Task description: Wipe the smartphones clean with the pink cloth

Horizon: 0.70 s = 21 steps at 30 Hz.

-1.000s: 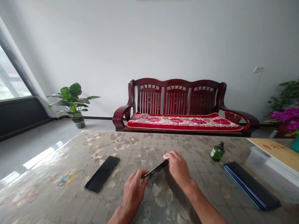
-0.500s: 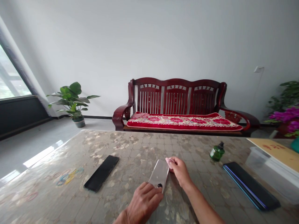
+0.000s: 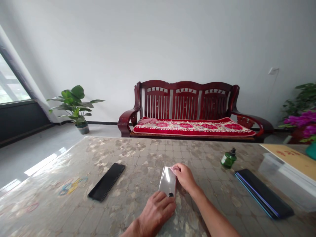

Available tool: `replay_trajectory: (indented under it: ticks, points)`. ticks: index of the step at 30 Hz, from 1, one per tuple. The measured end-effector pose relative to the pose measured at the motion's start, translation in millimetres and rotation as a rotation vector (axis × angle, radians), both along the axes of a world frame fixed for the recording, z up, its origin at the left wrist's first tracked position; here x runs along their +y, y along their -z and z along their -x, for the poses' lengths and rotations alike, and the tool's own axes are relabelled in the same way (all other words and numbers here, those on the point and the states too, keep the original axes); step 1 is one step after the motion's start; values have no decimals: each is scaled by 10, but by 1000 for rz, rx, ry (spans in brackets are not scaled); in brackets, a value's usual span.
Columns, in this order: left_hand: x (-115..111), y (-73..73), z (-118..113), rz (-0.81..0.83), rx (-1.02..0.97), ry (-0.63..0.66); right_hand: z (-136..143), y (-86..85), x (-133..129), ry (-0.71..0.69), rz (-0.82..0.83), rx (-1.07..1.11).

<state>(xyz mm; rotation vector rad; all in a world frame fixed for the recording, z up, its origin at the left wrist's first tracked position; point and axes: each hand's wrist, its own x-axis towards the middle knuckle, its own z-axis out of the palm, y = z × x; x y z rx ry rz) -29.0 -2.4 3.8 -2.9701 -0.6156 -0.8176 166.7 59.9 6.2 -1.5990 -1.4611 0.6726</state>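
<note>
A pale, glossy phone (image 3: 167, 181) lies back side up on the table, with its dark round camera toward me and a bright reflection at its far end. My left hand (image 3: 157, 210) is closed on the near end, fingers along its edges. At the far right corner of the phone is my right hand (image 3: 184, 177), its fingers pinched on a small pink cloth (image 3: 172, 168) that touches the corner. Most of the cloth is hidden by the fingers.
A black phone (image 3: 106, 182) lies on the left of the table (image 3: 138, 154), near several coloured rubber bands (image 3: 72, 186). On the right are a green pump bottle (image 3: 228, 158), stacked dark phones (image 3: 263, 193) and a clear plastic box (image 3: 283, 177). A wooden bench (image 3: 185, 87) stands beyond.
The right hand with the pink cloth has shifted slightly left along the far end of the phone. The phone has turned a little and now shows a bright reflection.
</note>
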Motion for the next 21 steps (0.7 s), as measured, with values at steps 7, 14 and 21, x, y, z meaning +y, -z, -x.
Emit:
replay_trajectory:
  ticks: [7, 14, 21]
  points:
    - [-9, -39, -66, 15, 59, 24, 24, 19, 39, -7, -28, -115]
    - [24, -15, -52, 63, 2, -12, 39, -5, -18, -14, -78, -166]
    - [87, -2, 63, 184, 76, -252, 105, -95, -422, -215, -189, -317]
